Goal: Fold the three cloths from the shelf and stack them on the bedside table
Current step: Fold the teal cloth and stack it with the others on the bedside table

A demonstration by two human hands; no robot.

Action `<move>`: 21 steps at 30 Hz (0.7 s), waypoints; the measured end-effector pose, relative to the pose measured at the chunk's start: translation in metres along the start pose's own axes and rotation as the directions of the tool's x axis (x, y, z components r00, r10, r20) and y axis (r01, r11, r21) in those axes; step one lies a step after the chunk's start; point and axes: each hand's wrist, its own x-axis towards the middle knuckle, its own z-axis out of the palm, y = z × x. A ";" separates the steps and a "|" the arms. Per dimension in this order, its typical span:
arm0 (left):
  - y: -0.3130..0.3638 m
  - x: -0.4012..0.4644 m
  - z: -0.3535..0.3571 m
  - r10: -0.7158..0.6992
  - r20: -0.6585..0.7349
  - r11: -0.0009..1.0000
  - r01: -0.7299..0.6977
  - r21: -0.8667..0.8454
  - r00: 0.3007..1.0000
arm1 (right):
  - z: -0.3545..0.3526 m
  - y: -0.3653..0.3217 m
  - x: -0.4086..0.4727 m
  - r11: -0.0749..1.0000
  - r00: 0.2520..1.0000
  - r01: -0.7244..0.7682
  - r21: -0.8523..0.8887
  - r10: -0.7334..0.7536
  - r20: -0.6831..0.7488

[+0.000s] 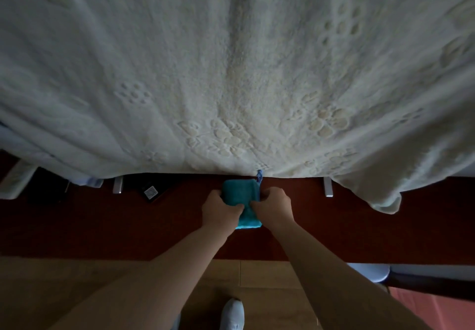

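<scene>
My feed is dim and underexposed; soft light falls on the middle of the bedspread (231, 72) while the corners sink into shadow. Wide-angle bending curves the edges, and the picture is slightly soft, without glare.

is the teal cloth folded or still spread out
Folded. The teal cloth is a small compact block gripped between the left hand and right hand, not a flat open sheet.

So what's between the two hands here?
In the head view, the folded teal cloth sits between the left hand and the right hand; both grip it, held in front of the white blanket.
</scene>
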 end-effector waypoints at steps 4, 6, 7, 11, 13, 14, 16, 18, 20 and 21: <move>0.003 0.005 -0.004 0.014 0.060 0.996 -0.019 0.085 0.998 | -0.004 -0.001 0.001 0.998 1.000 -0.021 0.057 0.020 0.019; 0.004 0.005 -0.010 0.028 0.072 0.995 -0.035 0.089 0.997 | -0.004 0.000 0.000 0.996 0.999 0.007 0.083 -0.010 0.032; 0.005 0.005 -0.012 0.018 0.097 0.998 -0.024 0.055 0.995 | -0.003 -0.001 -0.001 0.994 0.999 0.015 0.106 -0.019 0.035; 0.009 0.003 -0.028 -0.112 0.292 0.912 0.215 -0.350 0.950 | 0.000 -0.009 0.000 0.930 0.996 -0.002 0.368 -0.032 0.087; 0.012 -0.002 -0.043 -0.112 0.395 0.800 0.318 -0.509 0.912 | -0.003 -0.020 -0.001 0.844 0.982 -0.099 0.528 -0.002 0.188; 0.012 -0.003 -0.052 -0.104 0.428 0.758 0.351 -0.550 0.898 | -0.004 -0.026 -0.002 0.794 0.962 -0.169 0.583 0.005 0.273; 0.012 -0.009 -0.073 -0.084 0.474 0.690 0.394 -0.607 0.876 | -0.005 -0.040 -0.006 0.731 0.900 -0.282 0.621 -0.022 0.435; 0.008 -0.015 -0.096 -0.070 0.487 0.635 0.415 -0.651 0.871 | 0.001 -0.058 -0.012 0.717 0.855 -0.331 0.614 -0.047 0.516; 0.001 -0.022 -0.120 -0.056 0.479 0.608 0.411 -0.679 0.876 | 0.010 -0.078 -0.022 0.725 0.826 -0.347 0.595 -0.065 0.560; -0.004 -0.024 -0.132 -0.051 0.464 0.600 0.399 -0.693 0.884 | 0.016 -0.089 -0.028 0.741 0.817 -0.334 0.583 -0.081 0.571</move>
